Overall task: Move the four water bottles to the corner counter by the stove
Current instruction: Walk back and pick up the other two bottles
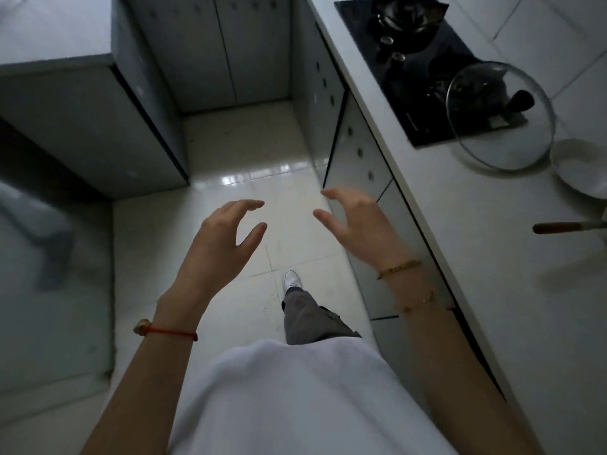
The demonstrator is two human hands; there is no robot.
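No water bottle shows in the head view. My left hand (226,238) and my right hand (353,221) are raised side by side over the pale floor tiles, palms facing each other, fingers curled and apart, holding nothing. The black glass stove (420,103) is set into the white counter (476,257) to my right. The counter runs along my right side; my right hand hovers just left of its front edge.
A glass pan lid (502,116) with a black knob lies partly on the stove. A white bowl (578,169) and a brown-handled utensil (565,227) sit on the counter beyond it. Grey cabinets (203,54) close the aisle ahead and on the left. Another person's leg (49,244) is at left.
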